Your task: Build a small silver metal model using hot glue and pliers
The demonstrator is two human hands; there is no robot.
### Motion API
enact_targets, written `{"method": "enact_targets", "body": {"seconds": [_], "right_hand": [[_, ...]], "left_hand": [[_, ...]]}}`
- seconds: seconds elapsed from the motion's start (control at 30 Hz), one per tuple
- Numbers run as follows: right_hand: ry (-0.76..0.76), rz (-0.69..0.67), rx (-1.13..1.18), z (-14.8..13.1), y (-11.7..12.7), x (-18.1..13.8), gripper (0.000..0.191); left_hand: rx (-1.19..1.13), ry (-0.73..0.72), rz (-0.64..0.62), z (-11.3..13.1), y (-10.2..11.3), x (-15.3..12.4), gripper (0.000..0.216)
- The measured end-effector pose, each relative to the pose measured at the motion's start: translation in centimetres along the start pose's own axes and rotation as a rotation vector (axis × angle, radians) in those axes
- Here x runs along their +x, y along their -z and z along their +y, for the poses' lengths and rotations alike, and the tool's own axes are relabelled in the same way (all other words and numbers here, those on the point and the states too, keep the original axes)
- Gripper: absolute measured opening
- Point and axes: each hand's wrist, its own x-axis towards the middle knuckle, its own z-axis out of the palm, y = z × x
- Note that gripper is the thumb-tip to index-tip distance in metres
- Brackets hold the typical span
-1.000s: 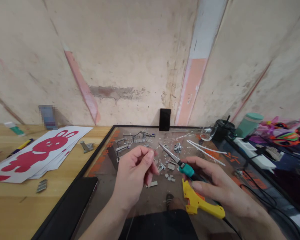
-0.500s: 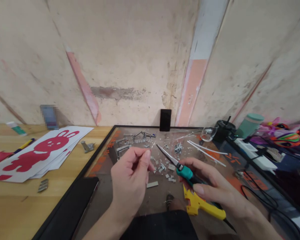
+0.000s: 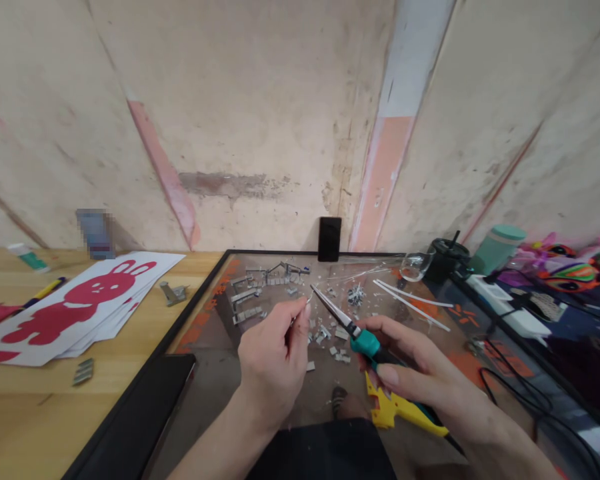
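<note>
My left hand (image 3: 273,357) is raised over the glass-topped work mat (image 3: 210,313), fingers pinched on a tiny silver piece (image 3: 307,299) at its fingertips. My right hand (image 3: 420,377) grips long-nose pliers (image 3: 347,325) with teal handles; their thin jaws point up-left and the tip meets the pinched piece. Below the hands lie several small grey metal strips (image 3: 330,340) scattered on the mat. A yellow glue gun (image 3: 405,410) rests under my right hand.
White sheets with a red rabbit (image 3: 75,303) lie on the wooden table at left, with a pen (image 3: 43,292) and metal clips (image 3: 173,292). A black phone (image 3: 329,239) leans on the wall. White sticks (image 3: 413,300), a glass (image 3: 414,267), cups and cables fill the right side.
My left hand has turned and lifted its pinched fingertips toward the pliers. The pliers' tip has swung left and now meets the small piece.
</note>
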Motion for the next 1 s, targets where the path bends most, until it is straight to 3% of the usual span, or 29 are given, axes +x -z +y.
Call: {"method": "enact_targets", "body": {"seconds": [0.83,0.93,1.0], "right_hand": [[0.03,-0.018,-0.038,0.2,-0.1,0.1,0.038],[0.049,-0.003,-0.069,0.8,-0.2,0.1,0.038],[0.071,0.002,-0.109,1.3,-0.1,0.3,0.038]], "left_hand": [[0.042,-0.056,0.003,0.1,-0.3,0.0,0.01],[-0.076,0.036,-0.02,0.1,-0.4,0.0,0.01],[-0.245,0.188,-0.064,0.4,-0.3,0.1,0.011]]}}
